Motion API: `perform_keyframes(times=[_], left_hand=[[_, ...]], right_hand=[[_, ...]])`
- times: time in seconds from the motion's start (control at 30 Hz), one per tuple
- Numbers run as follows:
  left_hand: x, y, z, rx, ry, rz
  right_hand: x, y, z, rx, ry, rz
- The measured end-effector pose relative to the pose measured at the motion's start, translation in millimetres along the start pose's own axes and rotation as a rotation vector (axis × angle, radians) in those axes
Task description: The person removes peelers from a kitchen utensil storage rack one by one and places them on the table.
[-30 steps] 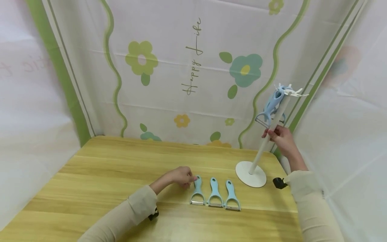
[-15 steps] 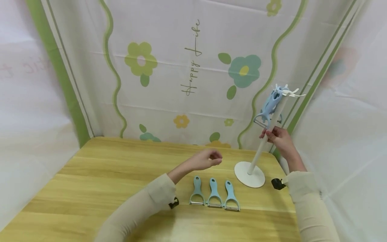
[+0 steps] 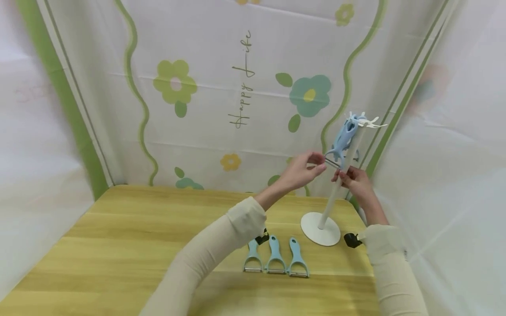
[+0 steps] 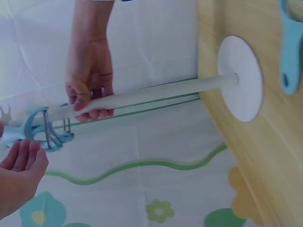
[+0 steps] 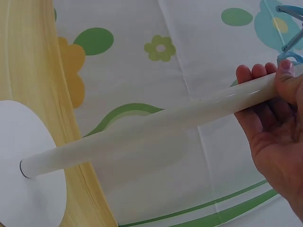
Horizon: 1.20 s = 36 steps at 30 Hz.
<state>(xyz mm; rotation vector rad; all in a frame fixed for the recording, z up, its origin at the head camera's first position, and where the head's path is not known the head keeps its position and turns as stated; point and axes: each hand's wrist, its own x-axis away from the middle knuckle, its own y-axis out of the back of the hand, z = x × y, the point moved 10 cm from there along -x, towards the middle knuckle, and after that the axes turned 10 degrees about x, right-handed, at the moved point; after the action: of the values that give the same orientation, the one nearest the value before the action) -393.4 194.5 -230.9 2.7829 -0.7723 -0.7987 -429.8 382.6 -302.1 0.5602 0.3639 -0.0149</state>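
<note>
My right hand [image 3: 357,182] grips the white pole [image 5: 156,127] of a hook stand, below its top hooks. The stand's round base [image 3: 310,230] sits on the table. Several light-blue peelers [image 3: 343,138] hang together on the hooks, partly overlapping, so I cannot count them. My left hand [image 3: 300,171] is raised beside the lowest part of these peelers, its fingertips at a blade end [image 4: 49,130]. Thumb and fingers are apart; whether they touch it I cannot tell. Three more light-blue peelers [image 3: 275,254] lie in a row on the table, the leftmost partly behind my left wrist.
The wooden table [image 3: 130,245] runs across the front, and its back edge meets a flower-printed curtain [image 3: 205,127]. White hooks [image 3: 373,123] without peelers stick out at the stand's right side. Another curtain panel [image 3: 454,175] hangs close behind the right arm.
My left hand has left the leftmost peeler on the table and moved up and right to the hanging peelers. The right hand keeps its hold on the pole. The view has shifted slightly.
</note>
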Motion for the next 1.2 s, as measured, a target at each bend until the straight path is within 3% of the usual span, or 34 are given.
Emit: perform_keyframes(times=[0.13, 0.23, 0.57, 0.87, 1.2], left_hand=[[-15.6, 3.3, -17.5, -0.028, -0.045, -0.060], [-23.1, 3.0, -25.1, -0.059, -0.067, -0.071], [-45.0, -10.2, -29.5, -0.115, -0.054, -0.048], [-61.2, -22.8, -19.0, 0.071, 0.117, -0.010], [-64.1, -21.2, -18.4, 0.291, 0.213, -0.018]], right_hand=[[-0.5, -4, 3, -0.010, 0.000, -0.002], [-0.1, -4, 4, -0.005, -0.003, -0.003], [1.5, -1, 2, -0.081, 0.006, -0.002], [2.3, -2, 0, -0.151, 0.026, -0.001], [4.0, -3, 2, -0.162, 0.004, 0.005]])
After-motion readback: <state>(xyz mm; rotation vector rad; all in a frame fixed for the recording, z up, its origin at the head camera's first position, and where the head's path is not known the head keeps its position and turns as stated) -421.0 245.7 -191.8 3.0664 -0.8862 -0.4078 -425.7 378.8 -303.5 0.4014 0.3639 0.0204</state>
